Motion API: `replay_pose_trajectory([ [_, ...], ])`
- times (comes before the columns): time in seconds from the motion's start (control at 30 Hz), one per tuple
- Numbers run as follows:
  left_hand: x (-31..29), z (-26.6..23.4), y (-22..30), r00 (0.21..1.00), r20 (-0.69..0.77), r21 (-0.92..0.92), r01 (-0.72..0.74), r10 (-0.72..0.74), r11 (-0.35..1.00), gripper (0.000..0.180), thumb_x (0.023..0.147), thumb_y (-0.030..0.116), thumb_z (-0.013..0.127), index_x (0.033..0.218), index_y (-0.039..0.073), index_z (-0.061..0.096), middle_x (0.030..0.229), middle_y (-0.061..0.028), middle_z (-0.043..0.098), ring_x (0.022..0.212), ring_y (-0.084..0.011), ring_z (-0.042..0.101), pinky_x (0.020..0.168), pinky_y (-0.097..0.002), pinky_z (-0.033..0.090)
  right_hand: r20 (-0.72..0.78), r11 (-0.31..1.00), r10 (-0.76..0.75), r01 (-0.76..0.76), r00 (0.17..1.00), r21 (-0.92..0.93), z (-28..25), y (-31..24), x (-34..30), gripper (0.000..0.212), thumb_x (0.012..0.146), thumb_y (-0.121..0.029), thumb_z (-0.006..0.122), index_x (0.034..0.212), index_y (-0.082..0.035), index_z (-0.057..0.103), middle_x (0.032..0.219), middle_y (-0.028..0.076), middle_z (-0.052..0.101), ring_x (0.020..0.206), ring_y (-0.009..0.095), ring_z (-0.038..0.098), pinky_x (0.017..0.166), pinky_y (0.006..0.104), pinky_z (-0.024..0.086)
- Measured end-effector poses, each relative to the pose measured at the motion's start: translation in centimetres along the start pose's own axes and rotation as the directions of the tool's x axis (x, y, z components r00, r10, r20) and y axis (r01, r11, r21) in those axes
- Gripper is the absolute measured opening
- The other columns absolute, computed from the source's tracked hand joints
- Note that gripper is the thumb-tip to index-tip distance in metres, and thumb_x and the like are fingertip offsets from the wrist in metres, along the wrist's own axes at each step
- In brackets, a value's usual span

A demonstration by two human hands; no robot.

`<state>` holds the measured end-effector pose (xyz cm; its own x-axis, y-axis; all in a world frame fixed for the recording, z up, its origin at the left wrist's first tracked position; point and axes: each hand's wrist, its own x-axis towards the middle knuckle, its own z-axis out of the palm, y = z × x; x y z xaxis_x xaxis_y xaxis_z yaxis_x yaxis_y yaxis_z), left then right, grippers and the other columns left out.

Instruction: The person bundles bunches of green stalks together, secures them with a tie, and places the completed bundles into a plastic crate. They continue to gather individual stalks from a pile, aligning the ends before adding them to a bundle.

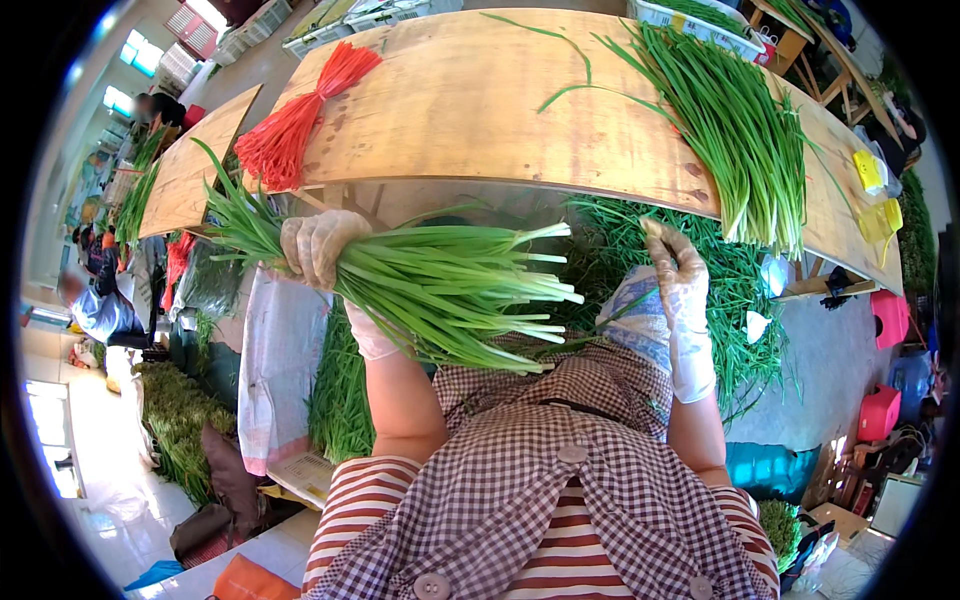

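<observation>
Wooden table (450, 110) — green bunch (450, 285), blue-printed cloth (638, 318)

In the head view, we hold with our gloved left hand (325, 248) a bunch of long green stalks (460, 285); its pale cut ends point to the right. Our gloved right hand (680, 265) is raised, apart from this bunch, and we cannot tell if its fingertips pinch something. Before us stands a wooden table (480, 110). On it we see red strips (275, 145), tied at the middle, at left, and a green heap (725, 130) at right.
</observation>
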<state>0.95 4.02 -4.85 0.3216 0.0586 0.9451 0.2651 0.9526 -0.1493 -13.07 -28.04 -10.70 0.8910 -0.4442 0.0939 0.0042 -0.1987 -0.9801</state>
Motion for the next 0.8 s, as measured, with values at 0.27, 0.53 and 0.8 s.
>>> replay_pose_trajectory([
  [0.27, -0.1, 0.2, -2.1, 0.986, -0.118, -0.099, 0.104, -0.116, 0.99, 0.023, 0.08, 0.013, 0.059, 0.063, 0.009, 0.045, 0.049, -0.0013, 0.053, 0.043, -0.0109, 0.054, 0.053, -0.0201, 0.048, 0.538, 0.998, -0.061, 0.043, 0.841, 0.046, 6.2, -7.0, -0.4, 0.026, 0.073, -0.014, 0.069, 0.096, -0.002, 0.064, 0.089, 0.01, 0.064, 0.081, 0.014, 0.059, 0.076, 0.0263, 0.046],
  [0.53, -0.5, 0.0, -2.9, 0.997, -0.07, -0.057, 0.008, -0.012, 0.998, 0.021, 0.081, 0.011, 0.054, 0.063, 0.008, 0.043, 0.047, -0.0011, 0.053, 0.037, -0.0079, 0.051, 0.049, -0.0183, 0.049, 0.786, 0.952, -0.008, -0.236, 0.619, 0.196, 4.2, -5.4, -0.9, 0.024, 0.081, -0.014, 0.055, 0.099, 0.003, 0.057, 0.091, 0.005, 0.059, 0.085, 0.011, 0.053, 0.073, 0.0238, 0.044],
  [0.8, 0.9, -0.5, -0.1, 0.982, 0.189, -0.144, 0.042, -0.014, 0.989, 0.015, 0.081, 0.012, 0.055, 0.07, 0.004, 0.05, 0.064, -0.0114, 0.06, 0.057, -0.0188, 0.059, 0.063, -0.0275, 0.053, 0.543, 0.931, 0.262, -0.358, 0.798, 0.076, -3.7, -3.1, -1.0, 0.022, 0.082, -0.015, 0.054, 0.095, 0.0, 0.063, 0.097, 0.01, 0.062, 0.091, 0.018, 0.057, 0.08, 0.0289, 0.044],
])
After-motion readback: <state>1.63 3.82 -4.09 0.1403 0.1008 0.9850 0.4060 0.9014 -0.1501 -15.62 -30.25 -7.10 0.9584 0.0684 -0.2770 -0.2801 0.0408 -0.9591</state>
